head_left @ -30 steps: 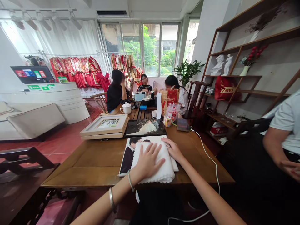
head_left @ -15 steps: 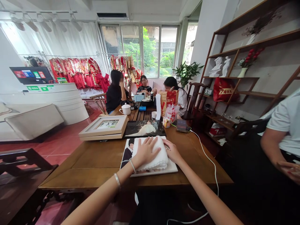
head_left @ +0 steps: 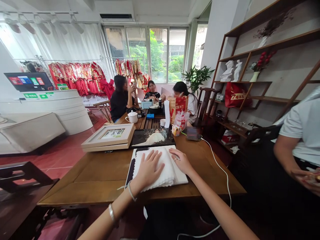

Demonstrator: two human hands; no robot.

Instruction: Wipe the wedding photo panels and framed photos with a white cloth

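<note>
My left hand (head_left: 150, 168) lies flat on a folded white cloth (head_left: 166, 171), its fingers spread. A bracelet is on its wrist and another further up the forearm. The cloth, with a scalloped edge, covers much of a photo panel (head_left: 181, 176) lying on the wooden table. Only a dark part of the picture shows at the panel's left, and a pale part at its right. My right hand (head_left: 182, 160) rests on the panel's right side, just beside the cloth. Its fingers are extended, slightly bent, with a ring on one; it holds nothing that I can see.
Beyond the panel lies a dark photo print (head_left: 152, 137), with stacked picture frames (head_left: 110, 136) to its left. A phone (head_left: 193, 133) with a white cable (head_left: 220, 163) is at the right. A lidded cup (head_left: 132, 116) and paper bag (head_left: 178, 105) stand further back. Several people sit around.
My left hand has slid the cloth left and toward me across the panel, baring more of its right side. My right hand stays near the panel's right edge.
</note>
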